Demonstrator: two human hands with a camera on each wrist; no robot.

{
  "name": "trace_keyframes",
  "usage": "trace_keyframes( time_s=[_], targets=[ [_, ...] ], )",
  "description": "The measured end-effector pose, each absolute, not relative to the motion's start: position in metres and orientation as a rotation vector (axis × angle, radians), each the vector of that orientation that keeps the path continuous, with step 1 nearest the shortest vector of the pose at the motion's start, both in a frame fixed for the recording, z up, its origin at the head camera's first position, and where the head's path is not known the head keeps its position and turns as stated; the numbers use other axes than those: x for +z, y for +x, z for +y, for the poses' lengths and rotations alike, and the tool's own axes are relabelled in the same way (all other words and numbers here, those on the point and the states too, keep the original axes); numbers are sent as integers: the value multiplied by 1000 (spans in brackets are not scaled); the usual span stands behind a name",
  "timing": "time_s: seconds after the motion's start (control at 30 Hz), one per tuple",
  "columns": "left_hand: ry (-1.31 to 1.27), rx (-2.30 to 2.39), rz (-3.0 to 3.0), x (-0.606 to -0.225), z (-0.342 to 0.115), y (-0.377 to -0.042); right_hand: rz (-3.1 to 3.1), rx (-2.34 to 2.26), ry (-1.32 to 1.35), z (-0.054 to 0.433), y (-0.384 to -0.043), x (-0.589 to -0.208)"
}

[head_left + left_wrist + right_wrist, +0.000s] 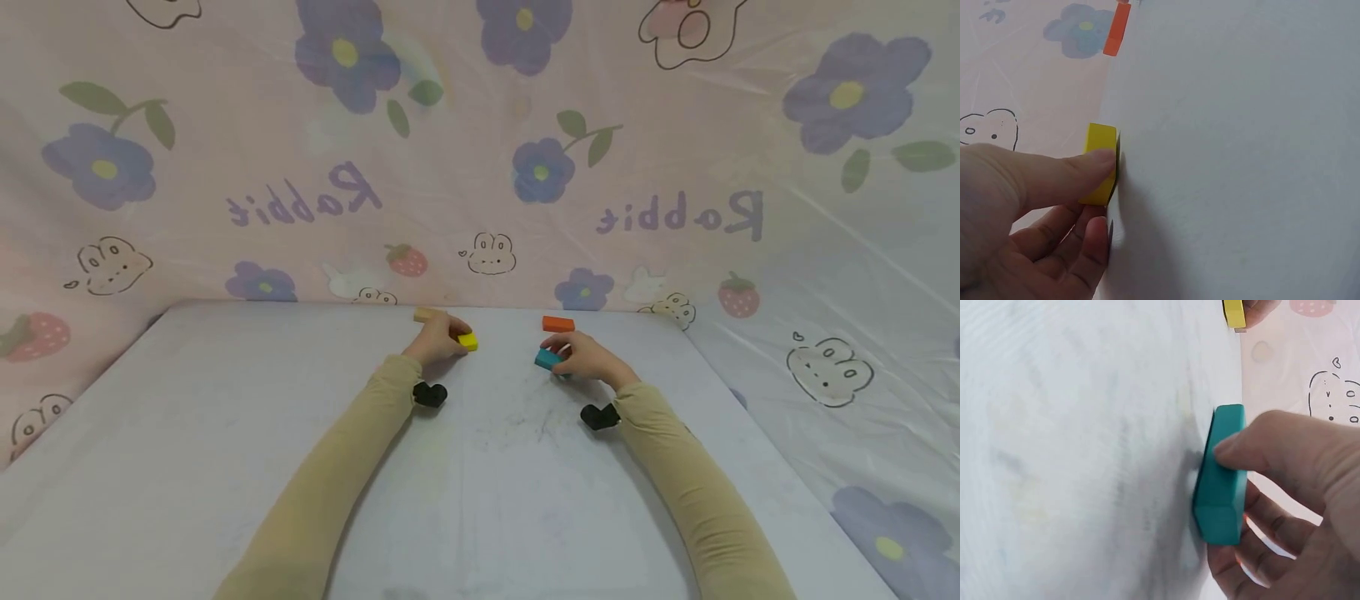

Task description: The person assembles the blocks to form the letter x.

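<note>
head | l grip (438, 340) pinching yellow blk (468, 342) | r grip (590, 358) pinching teal blk (547, 359) | long axes ~l-r

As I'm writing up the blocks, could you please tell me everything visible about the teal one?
The teal block is a plain, elongated piece with flat faces and a smooth, matte look; I cannot tell wood from plastic. The person's right-hand grip holds it, thumb across one long face. It is nearer the person than the orange block; whether it touches the white table is unclear.
</note>
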State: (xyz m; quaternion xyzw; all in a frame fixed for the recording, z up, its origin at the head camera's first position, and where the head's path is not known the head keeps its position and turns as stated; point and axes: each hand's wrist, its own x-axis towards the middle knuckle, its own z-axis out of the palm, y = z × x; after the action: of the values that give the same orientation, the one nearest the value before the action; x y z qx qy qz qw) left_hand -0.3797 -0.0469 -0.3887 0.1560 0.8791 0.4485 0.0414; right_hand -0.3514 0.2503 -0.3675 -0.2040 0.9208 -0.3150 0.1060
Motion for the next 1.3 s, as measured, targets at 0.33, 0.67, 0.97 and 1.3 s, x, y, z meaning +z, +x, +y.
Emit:
trace_keyframes(
  time_s=[0.33,0.67,0.97,1.3],
  targets=[
    [499,1425,2611,-384,-50,-377,2742,-914,-738,246,-349,-357],
    [654,1385,2588,-376,-54,-372,2699,-994,-807,232,-341,-344],
    [815,1262,2550,-375,-47,-363,2695,-1010,-871,225,-331,-346],
    [866,1254,2510,-376,-41,-356,2648,-968,-923,210,-323,-354]
  ],
)
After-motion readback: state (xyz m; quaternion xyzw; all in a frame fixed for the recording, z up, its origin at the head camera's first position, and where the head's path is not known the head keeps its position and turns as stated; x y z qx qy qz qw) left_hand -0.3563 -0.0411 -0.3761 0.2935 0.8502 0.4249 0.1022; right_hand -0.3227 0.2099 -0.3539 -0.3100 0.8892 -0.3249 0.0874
